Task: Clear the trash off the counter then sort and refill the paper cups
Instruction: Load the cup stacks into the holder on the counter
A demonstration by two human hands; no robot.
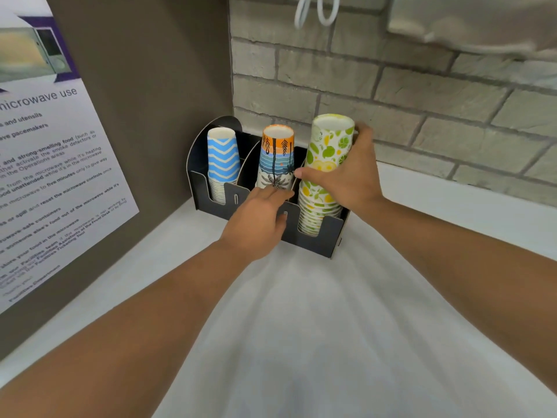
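A black three-slot cup holder (328,236) stands in the back corner of the white counter (301,327). Its left slot holds a stack of blue zigzag cups (223,158), upside down. The middle slot holds a stack of palm-tree sunset cups (275,158). In the right slot stands a taller stack of lime-and-lemon cups (330,146). My right hand (346,176) is wrapped around the lime stack at mid height. My left hand (256,224) rests on the holder's front at the middle slot, fingers touching the base of the palm-tree stack.
A brown side panel (144,101) with a microwave-use poster (51,176) rises on the left. A grey brick wall (391,95) runs behind the holder. A white cord loop (316,10) hangs at the top.
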